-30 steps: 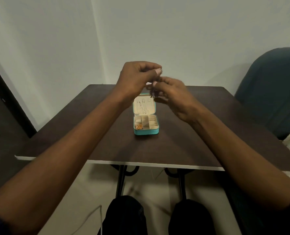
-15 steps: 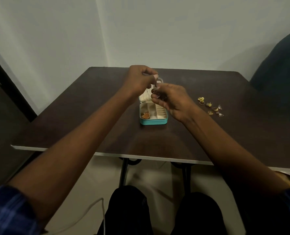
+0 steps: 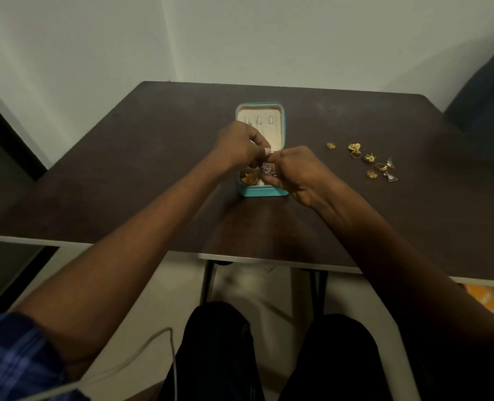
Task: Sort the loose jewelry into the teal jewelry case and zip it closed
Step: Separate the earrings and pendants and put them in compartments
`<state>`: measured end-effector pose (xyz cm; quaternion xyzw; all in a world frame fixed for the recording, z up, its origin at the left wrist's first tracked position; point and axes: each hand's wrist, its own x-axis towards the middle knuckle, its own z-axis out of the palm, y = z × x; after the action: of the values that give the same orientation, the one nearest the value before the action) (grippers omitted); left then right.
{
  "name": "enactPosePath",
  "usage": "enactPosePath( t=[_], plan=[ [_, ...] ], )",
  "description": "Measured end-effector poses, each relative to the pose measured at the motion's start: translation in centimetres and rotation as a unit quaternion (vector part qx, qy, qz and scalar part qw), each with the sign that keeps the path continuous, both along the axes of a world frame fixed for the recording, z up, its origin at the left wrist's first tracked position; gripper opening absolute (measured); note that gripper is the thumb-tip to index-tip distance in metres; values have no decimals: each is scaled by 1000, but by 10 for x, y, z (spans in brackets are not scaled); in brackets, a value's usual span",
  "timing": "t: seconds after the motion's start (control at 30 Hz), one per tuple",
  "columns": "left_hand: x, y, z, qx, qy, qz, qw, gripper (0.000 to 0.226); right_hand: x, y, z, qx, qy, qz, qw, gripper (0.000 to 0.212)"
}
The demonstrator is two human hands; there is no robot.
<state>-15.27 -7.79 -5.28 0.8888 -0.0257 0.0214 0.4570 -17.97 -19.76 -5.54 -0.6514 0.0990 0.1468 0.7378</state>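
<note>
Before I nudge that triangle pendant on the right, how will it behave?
The triangle pendant looks thin and flat on the table, so it would probably slide, not roll. It seems light, and a push could knock it into the gold ring beside it. Pinching it up may be fiddly.

A dark brown desk (image 3: pixel 124 175) was set against a pale wall (image 3: pixel 240 36). A white cable (image 3: pixel 141 351) was seen below, and a dark blue chair (image 3: pixel 489 91) at the right.

Dim light; pale walls (image 3: pixel 95 39) meet in a corner behind the dark brown desk (image 3: pixel 153 169) — a blue chair (image 3: pixel 489 91) stands right; light floor (image 3: pixel 269 285) below.
</note>
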Motion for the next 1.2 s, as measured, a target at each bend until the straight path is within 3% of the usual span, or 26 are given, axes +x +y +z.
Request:
enactPosePath(
  t=[0.27, 0.53, 0.77, 0.97, 1.2],
  plan=[
    [3, -3, 2, 19, 25, 10, 999, 7, 6, 0, -3, -121, -25, 43, 991, 31],
    [-3, -7, 0, 43, 17, 9, 999, 17, 2, -5, -6, -150, -28, 71, 986, 35],
    [-5, -11, -3, 136, -1, -3, 991, 8, -11, -12, -9, -274, -155, 95, 944, 29],
    [-6, -20, 0, 209, -16, -1, 978, 12, -17, -18, -13, -270, -174, 83, 944, 23],
    [-8, -21, 4, 213, -12, -24, 977, 12, -18, -21, -17, -311, -213, 57, 925, 24]
  ],
)
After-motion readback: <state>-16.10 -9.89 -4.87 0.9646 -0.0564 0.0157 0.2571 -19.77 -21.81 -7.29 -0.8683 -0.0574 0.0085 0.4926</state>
